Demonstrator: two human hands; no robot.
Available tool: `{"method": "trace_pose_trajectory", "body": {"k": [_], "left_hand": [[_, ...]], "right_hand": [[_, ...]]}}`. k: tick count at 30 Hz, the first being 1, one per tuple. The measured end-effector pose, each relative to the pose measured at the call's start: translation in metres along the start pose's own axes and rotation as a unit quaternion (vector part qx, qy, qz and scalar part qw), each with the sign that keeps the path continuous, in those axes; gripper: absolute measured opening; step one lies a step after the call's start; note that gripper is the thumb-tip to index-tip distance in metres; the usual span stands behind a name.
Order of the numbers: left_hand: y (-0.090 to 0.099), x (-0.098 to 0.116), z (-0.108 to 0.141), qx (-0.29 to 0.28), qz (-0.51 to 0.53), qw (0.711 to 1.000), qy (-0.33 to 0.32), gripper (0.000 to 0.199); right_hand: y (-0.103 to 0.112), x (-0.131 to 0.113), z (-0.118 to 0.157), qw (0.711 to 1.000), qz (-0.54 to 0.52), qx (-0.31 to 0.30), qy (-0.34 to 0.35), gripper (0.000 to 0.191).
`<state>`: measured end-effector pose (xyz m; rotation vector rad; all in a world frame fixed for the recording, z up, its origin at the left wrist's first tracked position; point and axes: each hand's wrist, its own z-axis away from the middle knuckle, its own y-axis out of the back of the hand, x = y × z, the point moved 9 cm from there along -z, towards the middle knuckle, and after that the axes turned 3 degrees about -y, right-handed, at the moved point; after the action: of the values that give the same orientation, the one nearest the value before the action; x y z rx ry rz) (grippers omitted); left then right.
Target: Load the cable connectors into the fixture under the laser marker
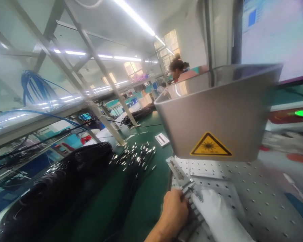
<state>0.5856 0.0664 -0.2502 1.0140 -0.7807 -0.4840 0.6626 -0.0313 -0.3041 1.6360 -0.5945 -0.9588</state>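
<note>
My bare left hand (175, 205) has curled fingers at the left side of a slotted metal fixture (178, 170). What its fingertips grip is hidden. Across the fixture, my right hand (213, 203) wears a white glove, its thumb and fingers closed near the metal clamp-like parts; anything held there is too small to make out. Beneath lies a perforated metal plate (256, 191). Black cables (127, 188) with shiny metal connector ends spread over the green table (96, 215) to the left of my hands.
A grey metal guard (212, 117) with a yellow warning triangle (209, 146) hangs over the plate. Coiled black cables (50, 188) line the table's left edge. A small white slotted piece (162, 139) lies behind. A monitor (277, 37) stands right; a person (178, 69) is farther back.
</note>
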Motion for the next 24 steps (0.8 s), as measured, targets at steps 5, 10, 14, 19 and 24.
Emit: {"method": "trace_pose_trajectory", "body": {"k": [5, 10, 14, 19, 24], "left_hand": [[0.002, 0.007, 0.002, -0.014, -0.022, 0.999, -0.022, 0.021], [0.016, 0.014, 0.009, 0.008, -0.063, 0.998, -0.025, 0.017], [0.032, 0.014, 0.014, 0.072, -0.026, 0.996, -0.043, 0.017], [0.040, 0.000, 0.016, 0.095, 0.212, 0.971, -0.061, 0.011], [0.044, 0.003, 0.015, 0.116, 0.025, 0.991, -0.053, 0.018]], "right_hand": [[-0.008, 0.006, -0.007, 0.997, -0.036, -0.065, -0.020, 0.025], [0.006, 0.002, -0.013, 0.997, -0.037, -0.049, -0.046, 0.025], [0.006, 0.001, -0.013, 0.996, -0.056, -0.051, -0.051, 0.027], [-0.003, 0.004, -0.012, 0.994, -0.071, -0.061, -0.046, 0.030], [-0.002, 0.005, -0.008, 0.995, -0.083, -0.042, -0.037, 0.032]]}}
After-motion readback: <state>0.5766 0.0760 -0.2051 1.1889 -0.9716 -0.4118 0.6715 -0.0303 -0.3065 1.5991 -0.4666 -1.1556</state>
